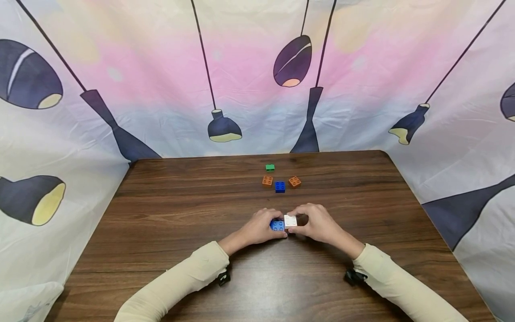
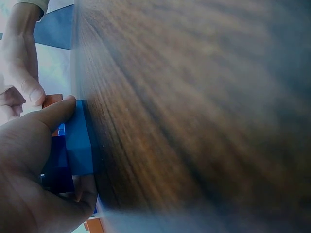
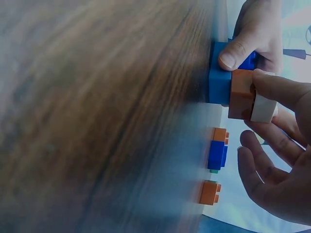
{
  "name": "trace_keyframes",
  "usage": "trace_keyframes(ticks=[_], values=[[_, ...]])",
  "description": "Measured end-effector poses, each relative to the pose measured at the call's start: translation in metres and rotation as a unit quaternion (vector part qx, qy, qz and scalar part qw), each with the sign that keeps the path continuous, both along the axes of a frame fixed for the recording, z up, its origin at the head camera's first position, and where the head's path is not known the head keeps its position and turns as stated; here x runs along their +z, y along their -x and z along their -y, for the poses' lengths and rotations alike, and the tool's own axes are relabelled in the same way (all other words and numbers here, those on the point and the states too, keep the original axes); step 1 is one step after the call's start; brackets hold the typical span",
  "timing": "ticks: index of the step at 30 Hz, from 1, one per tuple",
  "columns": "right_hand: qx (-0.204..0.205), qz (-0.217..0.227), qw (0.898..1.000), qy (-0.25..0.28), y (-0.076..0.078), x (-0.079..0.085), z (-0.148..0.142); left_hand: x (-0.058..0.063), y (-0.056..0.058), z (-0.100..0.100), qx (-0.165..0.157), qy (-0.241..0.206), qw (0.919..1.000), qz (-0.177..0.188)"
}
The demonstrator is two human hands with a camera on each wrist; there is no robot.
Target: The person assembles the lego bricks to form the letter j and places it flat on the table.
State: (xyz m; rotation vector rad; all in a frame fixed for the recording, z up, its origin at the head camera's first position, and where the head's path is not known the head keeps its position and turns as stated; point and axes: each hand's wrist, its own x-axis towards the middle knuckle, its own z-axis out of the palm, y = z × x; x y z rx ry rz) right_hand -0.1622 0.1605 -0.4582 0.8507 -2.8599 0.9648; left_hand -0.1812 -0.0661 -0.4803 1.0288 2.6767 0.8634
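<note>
Toy building bricks stand in a small stack on the table, between the two hands. At its bottom is a light blue brick (image 3: 219, 80), low at the tabletop. A darker blue brick (image 2: 58, 160) sits over it on the left side. To the right, an orange brick (image 3: 241, 94) rests on the light blue one, topped by a white brick (image 1: 290, 221). My left hand (image 1: 261, 227) holds the blue bricks, thumb on the near side and fingers at the far side. My right hand (image 1: 321, 223) pinches the white brick between thumb and fingers, the thumb close to the orange one.
Beyond the hands lie loose bricks on the brown wooden table (image 1: 181, 201): a green one (image 1: 270, 167), two orange ones (image 1: 267, 181), and a dark blue one (image 1: 280, 187). A patterned cloth (image 1: 257, 89) hangs behind the table's far edge and along both sides.
</note>
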Motion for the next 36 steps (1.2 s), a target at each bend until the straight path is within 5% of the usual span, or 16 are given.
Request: trace_keyframes(ticks=[20,36], values=[[0.009,-0.043,0.999,-0.017,0.0004,-0.0037,0.0012,-0.0005,-0.0007,-0.0007,0.005,0.006,1.0000,0.004],[0.005,0.011,1.000,0.002,0.0007,-0.0024,0.0009,0.0022,-0.0008,-0.0001,0.003,0.002,1.0000,0.002]])
